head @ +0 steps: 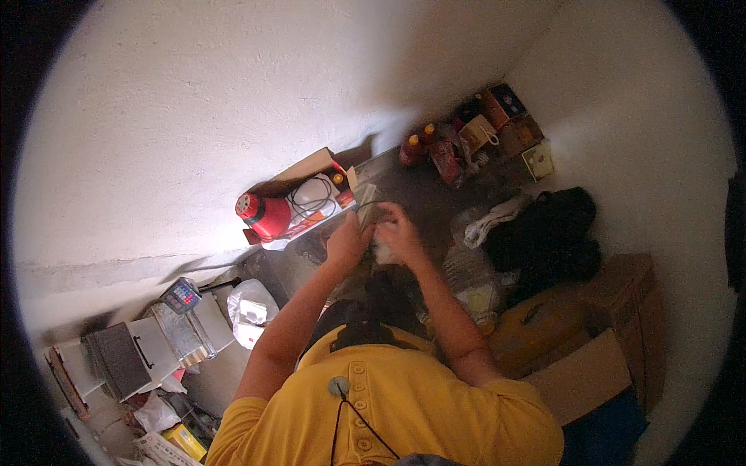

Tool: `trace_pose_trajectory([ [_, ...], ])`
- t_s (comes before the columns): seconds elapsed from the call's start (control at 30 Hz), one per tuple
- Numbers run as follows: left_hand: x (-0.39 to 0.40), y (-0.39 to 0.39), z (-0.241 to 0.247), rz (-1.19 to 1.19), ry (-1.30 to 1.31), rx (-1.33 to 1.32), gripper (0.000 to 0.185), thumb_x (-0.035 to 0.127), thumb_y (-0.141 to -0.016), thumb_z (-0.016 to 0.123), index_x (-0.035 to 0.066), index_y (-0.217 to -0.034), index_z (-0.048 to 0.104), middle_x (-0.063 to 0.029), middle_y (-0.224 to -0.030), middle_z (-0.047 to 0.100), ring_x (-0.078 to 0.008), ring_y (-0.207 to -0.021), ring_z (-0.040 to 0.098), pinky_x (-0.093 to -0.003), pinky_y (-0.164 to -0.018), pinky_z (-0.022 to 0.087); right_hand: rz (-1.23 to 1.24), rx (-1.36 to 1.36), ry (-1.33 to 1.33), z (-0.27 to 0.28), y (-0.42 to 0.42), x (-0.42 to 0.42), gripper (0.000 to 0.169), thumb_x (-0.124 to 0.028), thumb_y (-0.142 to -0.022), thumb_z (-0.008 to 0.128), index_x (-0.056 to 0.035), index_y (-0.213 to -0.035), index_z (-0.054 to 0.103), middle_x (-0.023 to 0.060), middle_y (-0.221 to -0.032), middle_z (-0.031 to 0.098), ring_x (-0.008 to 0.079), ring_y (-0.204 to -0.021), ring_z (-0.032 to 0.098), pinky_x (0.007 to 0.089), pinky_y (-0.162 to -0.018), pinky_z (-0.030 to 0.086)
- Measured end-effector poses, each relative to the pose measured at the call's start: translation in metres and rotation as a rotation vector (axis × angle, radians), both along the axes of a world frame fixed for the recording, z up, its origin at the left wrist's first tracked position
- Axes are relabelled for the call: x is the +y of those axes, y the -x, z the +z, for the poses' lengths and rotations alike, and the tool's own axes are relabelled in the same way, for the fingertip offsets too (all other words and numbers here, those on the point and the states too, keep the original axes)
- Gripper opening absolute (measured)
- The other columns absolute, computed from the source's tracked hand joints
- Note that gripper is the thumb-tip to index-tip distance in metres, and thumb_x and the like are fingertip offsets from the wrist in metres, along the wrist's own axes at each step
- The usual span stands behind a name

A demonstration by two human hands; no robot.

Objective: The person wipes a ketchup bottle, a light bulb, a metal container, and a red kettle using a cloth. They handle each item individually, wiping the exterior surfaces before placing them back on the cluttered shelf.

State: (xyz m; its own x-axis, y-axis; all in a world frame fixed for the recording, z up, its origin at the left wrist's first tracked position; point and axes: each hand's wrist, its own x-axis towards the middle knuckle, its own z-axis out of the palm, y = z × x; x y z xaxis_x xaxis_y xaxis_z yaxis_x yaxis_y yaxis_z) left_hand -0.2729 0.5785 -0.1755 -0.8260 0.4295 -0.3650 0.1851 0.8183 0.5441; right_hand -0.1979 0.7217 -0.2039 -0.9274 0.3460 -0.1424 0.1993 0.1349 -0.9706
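My left hand (347, 242) and my right hand (402, 237) are close together in front of my body, both slightly blurred. A pale, see-through strip (367, 201) rises from the fingers of my left hand, which are closed around its lower end. White crumpled material (383, 239), perhaps cloth or thin plastic, lies in my right hand, partly hidden by the palm. A thin dark cord (368, 204) arcs from the strip to my right fingertips. Just left of my hands is an open carton (309, 227) with a red cone-shaped lamp or speaker (265, 215) and a coiled black cable (312, 201).
A digital scale (185, 329) and a white plastic bag (252, 309) are at left, beside a white cabinet (154, 349). Red bottles (412, 148) and boxes (507, 108) fill the far corner. Black cloth (542, 239) and cardboard boxes (583, 373) sit at right.
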Motion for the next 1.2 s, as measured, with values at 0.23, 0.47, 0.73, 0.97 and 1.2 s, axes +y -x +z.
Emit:
trace_pose_trajectory([
  [0.23, 0.003, 0.008, -0.002, -0.313, 0.212, 0.009, 0.04, 0.032, -0.085, 0.06, 0.002, -0.11, 0.046, -0.0262, -0.093, 0.065, -0.0432, -0.089, 0.064, -0.052, -0.076, 0.051, 0.172, -0.229, -0.263, 0.0, -0.012, -0.013, 0.072, -0.023, -0.086, 0.06, -0.0389, -0.147, 0.025, 0.0205, -0.076, 0.066, 0.0457, -0.065, 0.061, 0.0513, -0.065, 0.05],
  [0.47, 0.026, 0.003, -0.056, -0.566, 0.375, -0.177, 0.038, 0.026, -0.083, 0.063, 0.004, -0.112, 0.052, -0.0215, -0.109, 0.062, -0.0393, -0.101, 0.062, -0.0478, -0.084, 0.051, 0.255, -0.578, -0.413, -0.036, -0.015, 0.0, 0.054, -0.02, -0.084, 0.062, -0.0269, -0.134, 0.043, 0.0183, -0.101, 0.067, 0.0396, -0.089, 0.064, 0.0469, -0.077, 0.05],
  [0.73, 0.037, -0.012, -0.121, -0.709, 0.071, 0.182, 0.034, 0.019, -0.08, 0.063, 0.005, -0.11, 0.059, -0.0167, -0.112, 0.055, -0.0346, -0.112, 0.052, -0.0443, -0.089, 0.049, -0.109, -0.241, -0.148, -0.115, -0.033, 0.024, 0.037, -0.019, -0.082, 0.063, -0.0157, -0.117, 0.054, 0.0131, -0.09, 0.067, 0.0324, -0.085, 0.066, 0.0438, -0.075, 0.049],
  [0.97, 0.027, 0.014, -0.083, -0.324, -0.117, 0.029, 0.037, 0.021, -0.078, 0.065, 0.005, -0.111, 0.06, -0.0196, -0.111, 0.055, -0.0389, -0.108, 0.051, -0.048, -0.092, 0.043, 0.095, -0.817, -0.604, -0.089, 0.0, 0.095, 0.041, -0.021, -0.087, 0.059, -0.0207, -0.128, 0.052, 0.0099, -0.066, 0.059, 0.0296, -0.06, 0.059, 0.0439, -0.056, 0.045],
  [1.2, -0.104, -0.01, -0.133, -0.166, -0.079, -0.043, 0.033, 0.024, -0.079, 0.07, 0.005, -0.104, 0.06, -0.0204, -0.102, 0.058, -0.0396, -0.1, 0.054, -0.0453, -0.086, 0.044, -0.452, -0.54, -0.185, -0.185, 0.009, 0.145, 0.043, -0.025, -0.09, 0.06, -0.0129, -0.129, 0.047, 0.0156, -0.123, 0.055, 0.0339, -0.099, 0.058, 0.0493, -0.082, 0.046],
])
